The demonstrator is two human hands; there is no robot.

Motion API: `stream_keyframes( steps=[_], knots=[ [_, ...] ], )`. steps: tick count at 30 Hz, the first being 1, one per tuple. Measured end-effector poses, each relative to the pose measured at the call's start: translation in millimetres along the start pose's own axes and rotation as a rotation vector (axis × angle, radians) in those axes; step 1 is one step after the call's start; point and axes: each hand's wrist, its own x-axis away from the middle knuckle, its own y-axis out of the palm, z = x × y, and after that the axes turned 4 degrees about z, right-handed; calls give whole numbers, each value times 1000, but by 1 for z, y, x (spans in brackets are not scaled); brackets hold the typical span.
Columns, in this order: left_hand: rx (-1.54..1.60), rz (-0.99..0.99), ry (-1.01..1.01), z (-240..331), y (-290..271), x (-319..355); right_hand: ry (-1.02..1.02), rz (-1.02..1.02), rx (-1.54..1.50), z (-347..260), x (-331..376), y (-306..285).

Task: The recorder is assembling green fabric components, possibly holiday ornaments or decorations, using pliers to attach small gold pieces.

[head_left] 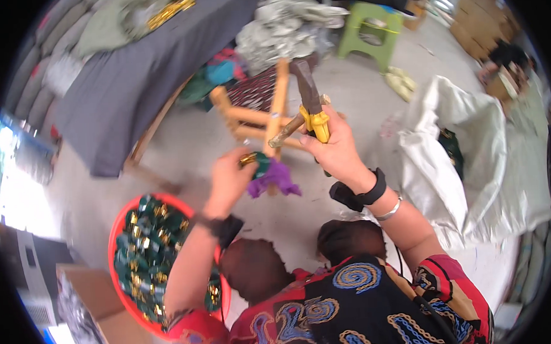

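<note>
My left hand is closed on a small shiny green and gold piece, with a crumpled purple cloth hanging against it. My right hand is wrapped round a bright yellow piece, its kind blurred. A short wooden stick crosses beside the yellow piece, close to my fingers. Above it rises a long dark brown bar; whether it joins the yellow piece I cannot tell. Just beyond my hands stands a light wooden frame.
A red basin full of green and gold pieces stands at lower left. On the right is a large white sack with dark green contents. A grey-covered table lies far left, a green stool at the back.
</note>
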Motion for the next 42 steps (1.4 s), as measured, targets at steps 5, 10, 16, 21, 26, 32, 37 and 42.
stream_keyframes(
  steps=[5, 10, 16, 21, 26, 32, 37, 42],
  knots=[
    [576, -279, -319, 124, -29, -48, 259, 289, 54, 49, 30, -41],
    [721, -437, 131, 280, 58, -110, 144, 66, -600, 58, 56, -35],
    [1168, -205, 63, 258, -3, -143, 323, 98, -106, 9, 52, -65],
    [1563, 382, -378, 124, -81, -169, 61, 132, -705, -36, 35, -63],
    [1569, 714, -485, 65, -117, -136, -72, 22, -985, -99, -13, -14],
    [1346, 918, -627, 22, -154, -114, 60, -205, -1211, -142, -8, 32],
    [1028, 1075, -806, -7, -145, -132, 236, -638, -1042, -146, 54, 12],
    [754, 968, -578, -126, -165, -79, 237, -648, -1094, -169, 67, 21]
  ],
)
